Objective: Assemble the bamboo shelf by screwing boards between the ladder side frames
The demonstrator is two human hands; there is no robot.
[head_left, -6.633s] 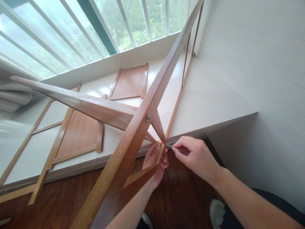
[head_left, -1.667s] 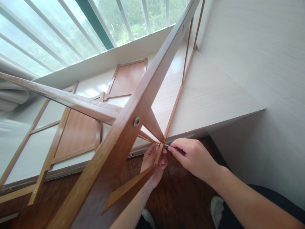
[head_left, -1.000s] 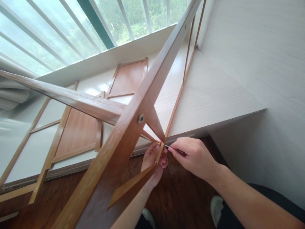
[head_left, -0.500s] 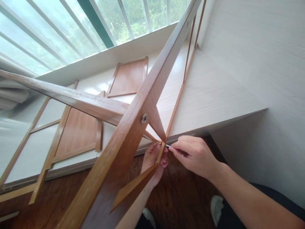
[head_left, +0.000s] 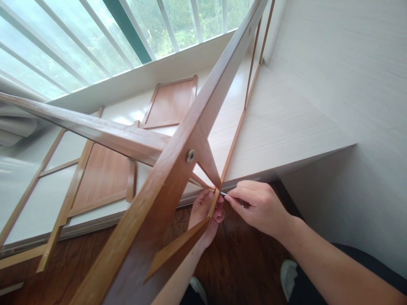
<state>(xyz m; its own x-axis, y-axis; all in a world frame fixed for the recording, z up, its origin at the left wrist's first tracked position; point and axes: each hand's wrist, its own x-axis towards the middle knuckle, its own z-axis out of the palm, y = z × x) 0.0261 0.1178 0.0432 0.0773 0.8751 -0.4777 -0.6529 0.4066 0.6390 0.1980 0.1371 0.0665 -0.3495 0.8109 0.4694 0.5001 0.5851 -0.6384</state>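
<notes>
A brown wooden frame [head_left: 199,131] stands upright in front of me, with a bolt head [head_left: 190,156] in its near post. My left hand [head_left: 203,212] is closed around the lower joint, where a crossbar meets the narrow wooden upright [head_left: 213,205]; the post hides part of the wrist. Between the thumb and fingers of my right hand [head_left: 257,203] is a thin metal hex key [head_left: 224,194]. Its tip meets the right side of that upright, close to my left fingers. My right fingers cover most of the key.
A wooden panel [head_left: 170,101] lies on the pale window ledge [head_left: 286,123]. Another framed panel [head_left: 101,176] and a ladder-like wooden frame [head_left: 47,169] lie at the left. A loose strip [head_left: 11,289] is on the dark floor [head_left: 235,262]. A pale wall [head_left: 349,63] rises at the right.
The near post of the frame has shifted very slightly left. Both hands and the hex key stay at the same joint.
</notes>
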